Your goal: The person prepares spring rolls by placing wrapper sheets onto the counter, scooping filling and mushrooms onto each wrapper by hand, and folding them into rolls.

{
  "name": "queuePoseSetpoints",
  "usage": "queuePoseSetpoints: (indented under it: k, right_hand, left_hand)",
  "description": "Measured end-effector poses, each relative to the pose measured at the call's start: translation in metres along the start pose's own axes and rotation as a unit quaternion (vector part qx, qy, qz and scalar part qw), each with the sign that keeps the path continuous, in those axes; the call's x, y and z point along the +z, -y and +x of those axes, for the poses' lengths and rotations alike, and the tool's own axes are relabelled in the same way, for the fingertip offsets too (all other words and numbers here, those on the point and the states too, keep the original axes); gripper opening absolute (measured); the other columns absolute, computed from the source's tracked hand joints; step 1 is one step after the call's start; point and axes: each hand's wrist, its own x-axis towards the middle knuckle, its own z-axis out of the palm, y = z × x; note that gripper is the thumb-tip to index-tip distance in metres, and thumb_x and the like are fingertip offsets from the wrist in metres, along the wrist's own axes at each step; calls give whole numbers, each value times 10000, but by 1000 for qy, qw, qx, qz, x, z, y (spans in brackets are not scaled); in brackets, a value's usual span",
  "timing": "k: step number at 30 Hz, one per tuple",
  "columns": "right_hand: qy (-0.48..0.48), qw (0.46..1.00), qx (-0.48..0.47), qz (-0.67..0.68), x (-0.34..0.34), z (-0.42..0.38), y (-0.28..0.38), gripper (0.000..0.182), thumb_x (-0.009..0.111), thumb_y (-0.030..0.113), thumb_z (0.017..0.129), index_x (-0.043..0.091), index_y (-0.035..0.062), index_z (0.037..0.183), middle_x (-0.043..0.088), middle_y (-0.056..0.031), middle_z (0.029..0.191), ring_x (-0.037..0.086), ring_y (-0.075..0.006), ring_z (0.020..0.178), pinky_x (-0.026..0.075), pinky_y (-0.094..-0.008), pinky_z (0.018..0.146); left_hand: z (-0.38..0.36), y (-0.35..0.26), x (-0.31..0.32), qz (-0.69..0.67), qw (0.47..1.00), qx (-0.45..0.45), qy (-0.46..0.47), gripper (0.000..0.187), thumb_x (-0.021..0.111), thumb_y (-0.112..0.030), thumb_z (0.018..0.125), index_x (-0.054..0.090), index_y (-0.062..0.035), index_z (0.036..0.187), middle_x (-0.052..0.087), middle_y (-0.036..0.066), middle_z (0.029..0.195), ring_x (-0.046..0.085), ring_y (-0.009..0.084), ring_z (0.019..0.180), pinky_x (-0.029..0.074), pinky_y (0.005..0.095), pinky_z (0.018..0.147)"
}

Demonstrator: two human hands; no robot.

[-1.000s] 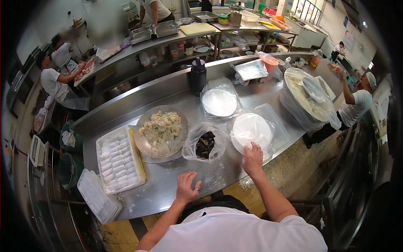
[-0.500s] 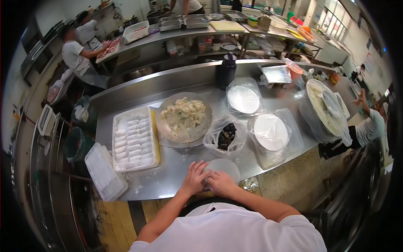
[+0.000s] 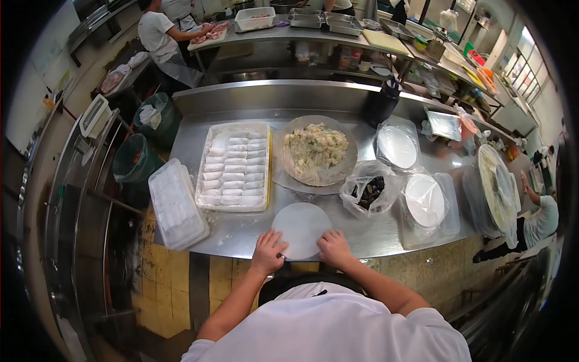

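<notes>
A thin, round, whitish wrapper sheet point(image 3: 302, 228) lies flat at the front edge of the steel table. My left hand point(image 3: 268, 253) is closed at its left edge, fingers pinching the rim. On the opposite side, my right hand point(image 3: 334, 247) has its fingers curled onto the right edge. Just beyond lies a round plate point(image 3: 348, 172) heaped with a pale chopped filling point(image 3: 316, 146). Beside it, a plastic bag point(image 3: 386, 202) holds dark, shiny pieces point(image 3: 369, 192). Left of the plate, a white tray point(image 3: 263, 201) contains rows of white rolls point(image 3: 234, 166).
A second covered tray point(image 3: 178, 205) overhangs the left edge. Wrapped stacks of white rounds point(image 3: 397, 147) stand at right, near a dark bottle point(image 3: 383, 101) and a large bagged round container point(image 3: 497, 190). Green bins point(image 3: 136, 158) stand left. Co-workers are beyond the table and at right.
My hands have moved apart, from together over the wrapper's left side to its opposite edges. The whole view has swung left, so the table things appear further right.
</notes>
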Motion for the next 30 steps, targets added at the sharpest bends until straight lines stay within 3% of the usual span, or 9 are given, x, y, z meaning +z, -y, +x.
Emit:
queuePoseSetpoints:
  k: [7, 10, 13, 16, 19, 22, 25, 28, 30]
  right_hand:
    - [76, 970, 229, 40, -1, 16, -2, 199, 808, 203, 829, 785, 105, 1001, 724, -128, 1025, 670, -353, 1047, 495, -520, 972]
    - [11, 968, 247, 31, -12, 25, 10, 359, 820, 254, 838, 769, 115, 1165, 709, -160, 1205, 655, -374, 1161, 483, -568, 1043]
    - [3, 997, 1, -82, -14, 17, 12, 547, 777, 306, 895, 699, 130, 1407, 567, -217, 1539, 528, -447, 1427, 410, -666, 1175]
    - [74, 996, -12, -58, -16, 1, 22, 581, 724, 398, 978, 654, 142, 1495, 378, -202, 1729, 346, -504, 1575, 296, -758, 1227]
    - [70, 994, 61, -60, -24, -25, 4, 557, 697, 457, 1014, 662, 153, 1481, 329, -189, 1769, 299, -526, 1593, 267, -812, 1202]
    - [94, 986, 102, -90, -45, -35, -5, 547, 721, 429, 1010, 666, 112, 1453, 372, -205, 1743, 357, -532, 1562, 316, -740, 1229]
    - [69, 989, 126, 47, -60, -4, -5, 527, 770, 309, 977, 676, 64, 1435, 492, -272, 1647, 478, -506, 1498, 421, -592, 1226]
    - [-28, 985, 93, 141, -87, 65, 4, 498, 771, 219, 962, 674, 20, 1408, 629, -253, 1515, 602, -462, 1378, 497, -489, 1169]
    - [-90, 969, 89, 210, -87, 119, -11, 470, 758, 159, 944, 686, 3, 1381, 702, -280, 1385, 665, -449, 1290, 524, -502, 1132]
  left_hand:
    - [13, -5, 13, -10, 992, -121, -24, 263, 878, -317, 812, 846, -182, 1035, 644, 142, 1519, 519, 425, 1469, 335, 626, 1246]
    - [28, -13, 14, -24, 988, -144, -46, 229, 853, -292, 842, 862, -219, 1059, 605, 145, 1570, 485, 419, 1503, 311, 644, 1258]
    - [29, -13, 16, -19, 995, -93, -18, 223, 815, -257, 871, 870, -242, 1087, 600, 151, 1578, 476, 416, 1520, 281, 658, 1281]
    - [24, -15, 19, -19, 997, -77, 1, 239, 783, -226, 888, 873, -257, 1107, 609, 155, 1569, 483, 415, 1522, 259, 669, 1297]
    - [24, -14, 18, -19, 996, -83, -1, 250, 778, -223, 888, 875, -263, 1114, 620, 152, 1561, 506, 413, 1505, 264, 671, 1296]
    - [22, -14, 18, -12, 997, -79, -6, 239, 784, -237, 887, 877, -264, 1105, 625, 140, 1559, 524, 410, 1488, 277, 669, 1291]
    - [23, -12, 21, -10, 997, -78, -21, 218, 788, -257, 888, 876, -264, 1087, 634, 129, 1551, 536, 408, 1476, 289, 667, 1285]
    - [25, -14, 21, -17, 995, -85, -40, 222, 803, -260, 873, 868, -255, 1086, 645, 131, 1542, 540, 410, 1475, 307, 669, 1270]
    - [26, -15, 23, -13, 995, -89, -50, 233, 813, -271, 866, 862, -254, 1094, 650, 134, 1536, 544, 411, 1473, 319, 673, 1259]
